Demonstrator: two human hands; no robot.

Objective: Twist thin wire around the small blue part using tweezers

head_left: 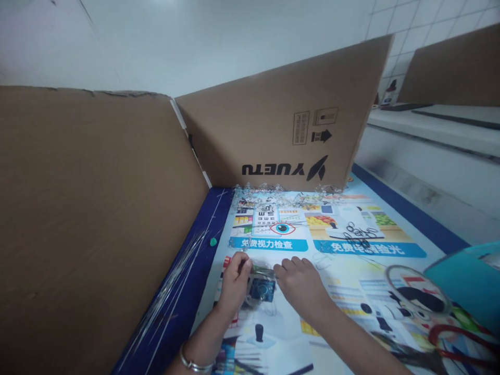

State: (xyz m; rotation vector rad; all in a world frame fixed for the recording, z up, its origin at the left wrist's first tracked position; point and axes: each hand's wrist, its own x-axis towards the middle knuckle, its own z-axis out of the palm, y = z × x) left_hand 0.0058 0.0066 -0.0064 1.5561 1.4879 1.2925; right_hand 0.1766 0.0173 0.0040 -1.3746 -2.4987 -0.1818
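Note:
My left hand [236, 276] is closed, thumb against the curled fingers, pinching one end of a short bundle of thin silvery wire [264, 272]. At the other end of that bundle is my right hand [301, 284], also closed with its knuckles up. Blur hides the bundle's fine detail and the fingertips of my right hand. Just below the hands, clear looped wire pieces [269, 307] seem to lie on the printed sheet [281, 344]. Long straight wires [172, 291] lie to the left of my left hand, near a small green lump [213, 241].
Cardboard panels [86, 208] stand at the left and back [281, 120]. Bent clear pieces [269, 195] line the back panel's foot. Black wire loops [359, 237] lie at back right. A round hoop [390, 281], a red-handled tool [464, 329] and a turquoise container [461, 273] are at right.

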